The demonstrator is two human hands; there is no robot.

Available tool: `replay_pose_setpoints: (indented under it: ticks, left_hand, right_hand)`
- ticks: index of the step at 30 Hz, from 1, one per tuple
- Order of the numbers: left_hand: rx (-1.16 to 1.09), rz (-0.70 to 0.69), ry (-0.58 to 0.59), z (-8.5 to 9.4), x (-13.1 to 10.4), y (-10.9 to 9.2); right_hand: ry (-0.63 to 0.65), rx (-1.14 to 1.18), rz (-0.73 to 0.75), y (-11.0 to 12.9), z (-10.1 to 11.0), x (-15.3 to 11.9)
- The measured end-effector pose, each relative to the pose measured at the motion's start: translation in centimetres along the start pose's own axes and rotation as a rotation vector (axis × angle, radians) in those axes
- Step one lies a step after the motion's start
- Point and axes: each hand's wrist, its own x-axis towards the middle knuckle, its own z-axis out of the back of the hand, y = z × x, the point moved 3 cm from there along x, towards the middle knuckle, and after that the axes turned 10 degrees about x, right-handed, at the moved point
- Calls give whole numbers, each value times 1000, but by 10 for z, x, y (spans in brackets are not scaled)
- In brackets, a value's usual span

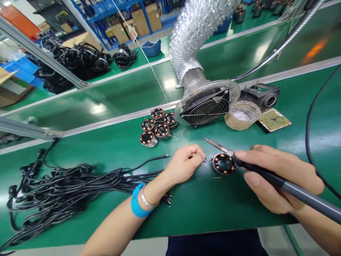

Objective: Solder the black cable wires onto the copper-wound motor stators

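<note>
Head view: right hand (289, 169) grips a soldering iron (266, 177), left hand (186, 164) pinches wire ends (206, 160), any lettering on background boxes (153, 17) unreadable.

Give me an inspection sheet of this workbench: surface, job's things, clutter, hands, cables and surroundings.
Surface: green benchtop, glossy, with reflections.
Job's things: one stator between the hands; five similar stators grouped farther back.
Clutter: a short wire scrap just in front of the single stator.
Hands: left hand pinches thin wires; right hand grips a soldering iron, tip raised.
Cables: tangled black cables at left; another black cable arcs at right.
Surroundings: fan hood with foil duct, pot and sponge beside it.
</note>
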Motion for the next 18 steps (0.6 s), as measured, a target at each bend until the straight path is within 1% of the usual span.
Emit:
replay_pose_setpoints:
  ticks: [2,4,8,11,18]
  left_hand:
    - [4,1,0,0,0,0]
    - [10,0,10,0,0,0]
    - [18,-27,32,0,-1,0]
    - [18,-37,47,0,0,3]
    - [-88,-60,120,0,0,12]
  right_hand:
    - [-31,4,10,-5,-3,-1]
    - [-36,2,-12,-10,-8,-1]
    - [83,-23,-38,-17,-25,7]
    - [127,-16,-28,-19,-34,12]
    - [212,-21,-40,-20,-42,14]
